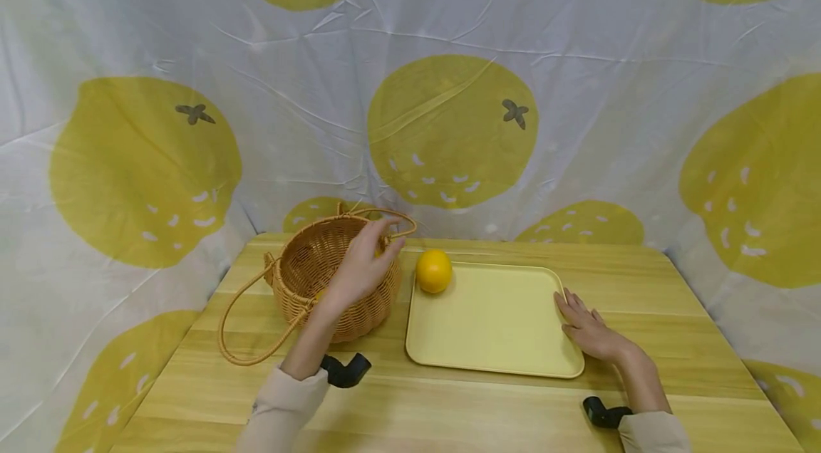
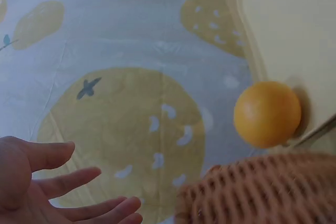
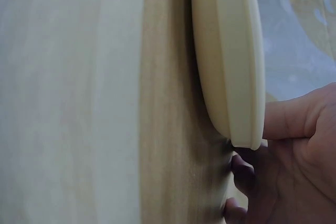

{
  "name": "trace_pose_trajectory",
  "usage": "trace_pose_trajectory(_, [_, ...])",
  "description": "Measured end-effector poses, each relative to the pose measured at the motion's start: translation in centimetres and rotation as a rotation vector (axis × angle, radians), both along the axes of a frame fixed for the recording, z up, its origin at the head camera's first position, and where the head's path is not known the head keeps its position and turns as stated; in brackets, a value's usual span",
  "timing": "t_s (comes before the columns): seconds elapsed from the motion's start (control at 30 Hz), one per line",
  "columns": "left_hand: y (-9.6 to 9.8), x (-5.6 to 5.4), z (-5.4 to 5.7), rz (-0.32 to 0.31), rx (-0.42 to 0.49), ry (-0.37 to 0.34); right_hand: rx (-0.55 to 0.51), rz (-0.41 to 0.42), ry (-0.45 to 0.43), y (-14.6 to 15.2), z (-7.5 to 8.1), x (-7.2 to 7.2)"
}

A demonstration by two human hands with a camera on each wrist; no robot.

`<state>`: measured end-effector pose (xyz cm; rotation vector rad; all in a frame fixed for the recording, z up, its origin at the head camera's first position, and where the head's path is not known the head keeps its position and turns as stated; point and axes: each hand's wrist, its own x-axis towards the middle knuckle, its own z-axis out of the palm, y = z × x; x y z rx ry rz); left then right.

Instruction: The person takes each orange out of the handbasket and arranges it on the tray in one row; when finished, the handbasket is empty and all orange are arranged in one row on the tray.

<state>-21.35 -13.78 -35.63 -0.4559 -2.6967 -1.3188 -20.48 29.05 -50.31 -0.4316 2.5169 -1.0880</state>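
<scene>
A brown wicker basket (image 1: pixel 306 253) stands on the left, two looped handles spreading from its sides. My left hand (image 1: pixel 365 261) hovers over its right rim, fingers apart, holding nothing; the left wrist view shows that hand (image 2: pixel 68 192) with loose fingers. Bits of orange-yellow show inside the basket, partly hidden by the hand and rim. One round orange (image 1: pixel 434 271) sits at the back left corner of a pale yellow tray (image 1: pixel 494 318). At the tray's right edge rests my right hand (image 1: pixel 593 332), fingers extended; its thumb (image 3: pixel 286 119) touches the rim in the right wrist view.
Basket and tray stand side by side on a wooden table (image 1: pixel 410 403). Behind them hangs a pale cloth (image 1: pixel 308 118) printed with big yellow fruit. Black camera mounts (image 1: pixel 346 370) jut from both wrists, and a handle (image 1: pixel 246 360) reaches out left of the basket.
</scene>
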Motion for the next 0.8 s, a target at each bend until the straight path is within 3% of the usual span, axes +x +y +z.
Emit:
trace_pose_trajectory(0.13, [-3.2, -1.0, 2.7, -0.02, -0.037, -0.038, -0.002, 0.002, -0.006, 0.0, 0.0, 0.0])
trace_pose_trajectory(0.23, [-5.2, -2.2, 4.1, -0.076, -0.083, -0.074, -0.001, 0.003, -0.005, 0.0, 0.1, 0.0])
trace_pose_trajectory(0.43, [-8.0, -5.3, 5.3, -0.223, -0.137, -0.131, -0.004, -0.001, 0.002, 0.0, 0.0, 0.0])
trace_pose_trajectory(0.6, [-9.7, -8.3, 4.6, -0.334, -0.172, -0.254, -0.007, -0.004, 0.003, 0.0, 0.0, 0.0])
trace_pose_trajectory(0.8, [-11.0, -11.4, 1.2, -0.467, -0.086, -0.505, -0.013, -0.003, -0.01, 0.0, 0.1, 0.0])
